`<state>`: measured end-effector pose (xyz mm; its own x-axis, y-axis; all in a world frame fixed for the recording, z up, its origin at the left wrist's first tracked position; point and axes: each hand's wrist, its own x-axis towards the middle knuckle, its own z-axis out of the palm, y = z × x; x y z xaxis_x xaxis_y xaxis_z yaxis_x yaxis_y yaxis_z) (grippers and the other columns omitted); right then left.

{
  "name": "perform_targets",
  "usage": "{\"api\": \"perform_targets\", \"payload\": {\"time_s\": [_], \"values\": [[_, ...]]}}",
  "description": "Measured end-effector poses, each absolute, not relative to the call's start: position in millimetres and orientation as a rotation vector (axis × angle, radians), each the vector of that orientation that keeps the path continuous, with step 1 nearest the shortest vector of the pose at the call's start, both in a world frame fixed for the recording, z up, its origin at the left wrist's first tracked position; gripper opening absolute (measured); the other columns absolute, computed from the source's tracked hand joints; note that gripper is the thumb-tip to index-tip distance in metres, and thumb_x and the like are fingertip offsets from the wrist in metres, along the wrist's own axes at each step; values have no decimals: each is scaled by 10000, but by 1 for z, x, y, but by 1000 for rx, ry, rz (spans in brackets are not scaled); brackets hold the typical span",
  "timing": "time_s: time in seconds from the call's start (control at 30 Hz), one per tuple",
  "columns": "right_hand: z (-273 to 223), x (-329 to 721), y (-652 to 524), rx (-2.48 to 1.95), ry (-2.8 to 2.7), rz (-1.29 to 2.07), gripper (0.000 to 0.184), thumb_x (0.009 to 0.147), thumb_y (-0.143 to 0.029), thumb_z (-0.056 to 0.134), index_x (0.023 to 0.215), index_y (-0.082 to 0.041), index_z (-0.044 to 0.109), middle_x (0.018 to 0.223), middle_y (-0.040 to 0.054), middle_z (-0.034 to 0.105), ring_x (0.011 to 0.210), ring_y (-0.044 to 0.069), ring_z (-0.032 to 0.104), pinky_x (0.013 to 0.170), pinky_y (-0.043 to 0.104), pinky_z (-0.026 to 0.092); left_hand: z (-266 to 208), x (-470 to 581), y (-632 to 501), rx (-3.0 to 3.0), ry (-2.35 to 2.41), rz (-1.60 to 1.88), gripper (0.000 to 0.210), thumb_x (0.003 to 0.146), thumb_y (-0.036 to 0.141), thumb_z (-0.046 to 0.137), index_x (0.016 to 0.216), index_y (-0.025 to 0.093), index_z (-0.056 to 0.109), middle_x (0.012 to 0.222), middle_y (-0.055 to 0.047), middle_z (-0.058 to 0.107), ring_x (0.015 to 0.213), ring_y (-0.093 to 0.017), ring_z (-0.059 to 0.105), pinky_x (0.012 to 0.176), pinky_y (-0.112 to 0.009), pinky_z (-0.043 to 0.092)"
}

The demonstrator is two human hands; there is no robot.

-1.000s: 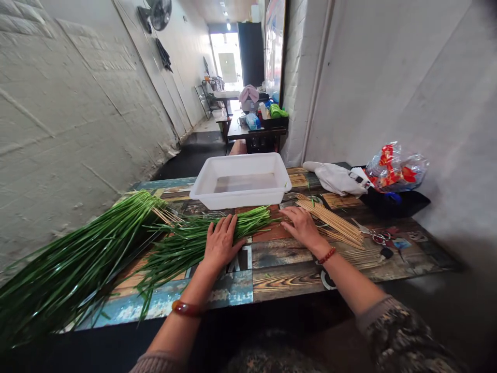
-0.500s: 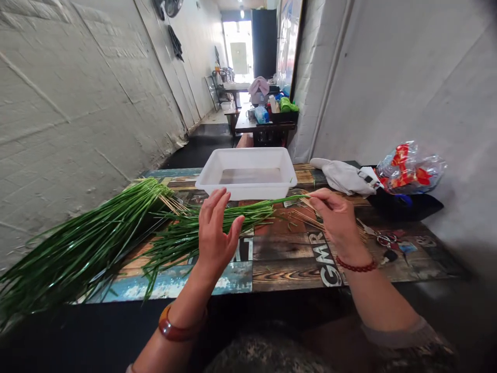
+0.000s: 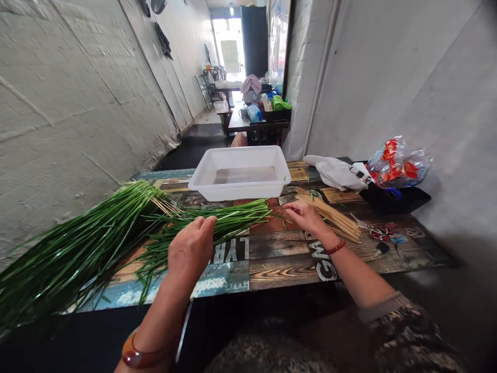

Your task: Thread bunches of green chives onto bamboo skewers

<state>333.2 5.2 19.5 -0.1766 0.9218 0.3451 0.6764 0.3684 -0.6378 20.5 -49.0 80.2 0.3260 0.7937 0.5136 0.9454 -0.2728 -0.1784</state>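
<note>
Left hand [image 3: 191,246]: curled; hold cannot be told.
Right hand [image 3: 305,215]: bent narrow; hold unclear.
Long green stalks [image 3: 241,216]: pointed rightward, presumably for reach.

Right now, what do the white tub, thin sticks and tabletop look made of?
White tub: probably plastic, smooth; milky walls, moulded-looking rim.
Thin sticks: likely bamboo or wood, unvarnished; pale tan, straight, slender.
Tabletop: wood-look, slightly glossy; grain and lettering could be printed, so real material unclear.
</note>
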Motion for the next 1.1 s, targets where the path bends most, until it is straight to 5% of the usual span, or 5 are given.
{"api": "perform_targets", "payload": {"time_s": [0.2, 0.33, 0.53, 0.8, 1.1], "values": [[-13, 329, 9, -1392, -2006, 294, 162, 798, -218, 688, 951, -203, 741, 985, 85, 719, 948, 232, 617, 906, 388, 417, 50, 40, -45, -2448, -1502, -206, 223, 867, 85, 448, 954, 191, 625, 872, -73, 614, 766, -217, 570, 694, -330, 416], [-15, 326, 11, -1382, -1896, 327, 98, 819, -220, 642, 781, -181, 723, 865, 74, 717, 850, 215, 633, 829, 358, 451, 17, 59, -46, -2704, -1496, -104, 202, 895, 87, 428, 952, 182, 596, 884, -58, 601, 786, -199, 563, 702, -311, 427], [6, 325, 21, -1347, -1754, 441, 295, 887, -381, 524, 900, -166, 727, 766, 41, 722, 639, 165, 631, 584, 263, 467, -4, 57, -45, -2708, -1552, -271, 184, 906, 91, 438, 953, 180, 591, 1005, -72, 595, 883, -209, 554, 767, -324, 465], [80, 268, 37, -1184, -1668, 335, 236, 849, -344, 578, 844, -175, 742, 760, 36, 726, 646, 158, 621, 602, 254, 449, -19, 51, -49, -2704, -1469, -519, 209, 874, 77, 499, 1034, 178, 589, 1134, -94, 601, 988, -223, 579, 868, -365, 511], [71, 329, 27, -1412, -1574, 156, 276, 816, -383, 612, 658, -170, 689, 553, -4, 602, 511, 128, 505, 524, 251, 359, -27, 43, -39, -2654, -1507, -944, 192, 937, 107, 398, 1000, 174, 567, 1220, -116, 580, 1074, -207, 590, 908, -366, 519]]}}
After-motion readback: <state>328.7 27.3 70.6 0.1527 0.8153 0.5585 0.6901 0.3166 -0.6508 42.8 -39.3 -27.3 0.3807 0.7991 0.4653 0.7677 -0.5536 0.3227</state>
